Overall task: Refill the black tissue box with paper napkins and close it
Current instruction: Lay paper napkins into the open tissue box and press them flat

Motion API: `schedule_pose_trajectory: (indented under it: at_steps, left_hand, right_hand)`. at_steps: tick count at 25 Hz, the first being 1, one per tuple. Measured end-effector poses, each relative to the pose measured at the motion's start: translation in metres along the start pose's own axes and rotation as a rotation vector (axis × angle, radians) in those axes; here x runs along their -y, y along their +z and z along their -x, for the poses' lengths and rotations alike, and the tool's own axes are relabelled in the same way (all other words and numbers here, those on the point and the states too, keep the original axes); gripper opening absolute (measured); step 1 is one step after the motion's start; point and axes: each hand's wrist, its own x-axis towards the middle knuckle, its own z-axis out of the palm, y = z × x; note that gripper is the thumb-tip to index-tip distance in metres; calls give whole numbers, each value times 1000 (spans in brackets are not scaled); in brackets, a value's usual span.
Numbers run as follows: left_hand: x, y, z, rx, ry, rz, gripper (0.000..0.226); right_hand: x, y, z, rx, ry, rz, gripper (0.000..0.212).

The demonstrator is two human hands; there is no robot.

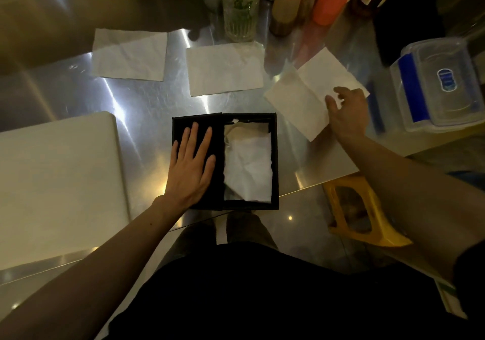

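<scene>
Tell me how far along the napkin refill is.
Done: some crumpled napkins already lie inside the black tissue box. In hand: the left hand lies flat on the box's dark left half, while the right hand reaches onto the rightmost napkin. Left: two more napkins lie flat on the steel counter, and the box is open.
</scene>
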Motion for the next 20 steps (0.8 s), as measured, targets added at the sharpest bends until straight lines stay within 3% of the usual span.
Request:
schedule_pose_trajectory:
  at_steps: [11,20]
  left_hand:
    - [-5,0,1,-19,-26,35,58]
    - [-8,-1,1,-21,-35,23,59]
  right_hand:
    - [-14,4,-59,31,-27,143,50]
    - [-1,3,-63,-63,-60,196,32]
